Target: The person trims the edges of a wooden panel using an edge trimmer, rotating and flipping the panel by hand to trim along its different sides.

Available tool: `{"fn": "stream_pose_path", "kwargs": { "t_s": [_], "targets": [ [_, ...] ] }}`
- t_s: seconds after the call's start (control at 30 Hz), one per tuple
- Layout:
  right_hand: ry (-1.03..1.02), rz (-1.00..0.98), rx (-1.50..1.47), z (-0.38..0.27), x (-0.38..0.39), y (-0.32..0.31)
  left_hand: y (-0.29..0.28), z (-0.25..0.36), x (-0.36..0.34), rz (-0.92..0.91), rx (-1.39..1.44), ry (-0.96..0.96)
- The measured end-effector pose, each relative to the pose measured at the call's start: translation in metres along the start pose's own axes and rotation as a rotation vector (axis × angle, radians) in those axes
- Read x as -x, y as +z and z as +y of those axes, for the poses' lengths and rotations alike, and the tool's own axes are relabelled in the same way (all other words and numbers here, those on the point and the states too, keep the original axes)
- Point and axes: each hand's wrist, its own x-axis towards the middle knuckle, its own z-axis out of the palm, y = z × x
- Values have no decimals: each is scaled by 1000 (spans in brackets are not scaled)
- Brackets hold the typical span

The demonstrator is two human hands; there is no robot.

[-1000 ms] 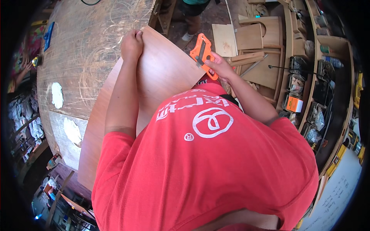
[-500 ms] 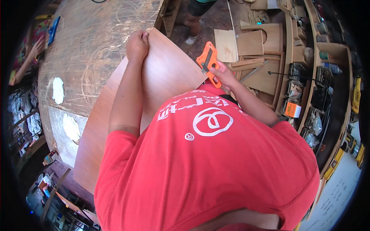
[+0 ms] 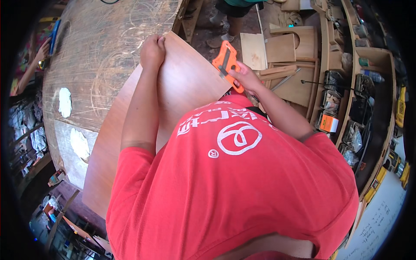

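Note:
My left hand [image 3: 151, 54] is closed over the top edge of a thin wooden sheet [image 3: 190, 71], near its upper corner, and my forearm lies across it. The sheet rests at a slant over the worn workbench, against my body. In my right hand [image 3: 245, 78] is an orange hand tool [image 3: 226, 60] with a dark metal strip along its middle. The tool sits at the sheet's right edge, near its lower corner; whether it bites on the edge I cannot tell.
The scratched bench [image 3: 86, 52] carries white patches [image 3: 65, 102]. A co-worker's hand [image 3: 42, 54] is at the far left; another person's legs [image 3: 229, 24] stand beyond the bench. Right are wood offcuts [image 3: 277, 47] and compartment shelving [image 3: 364, 58] holding boxes and cases.
My right hand and the tool dipped toward me, then rose slightly along the edge. My left hand and sheet shifted slightly right. The person beyond the bench moved their legs.

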Motion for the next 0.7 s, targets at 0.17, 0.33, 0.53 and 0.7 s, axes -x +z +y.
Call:
{"fn": "stream_pose_path", "kwargs": {
  "t_s": [0.17, 0.33, 0.53, 0.7],
  "targets": [
    [-26, -33, -21, -8, -15, 11, 2, -1, 1, 6, 18, -21],
    [6, -4, -28, 4, 4, -2, 1, -2, 0, -10, -2, -33],
    [22, -15, -41, 4, 17, -5, 1, -2, 0, -3, 6, -29],
    [17, -34, -34, 3, 10, -5, 2, -3, 0, 0, -7, -21]
  ]
}}
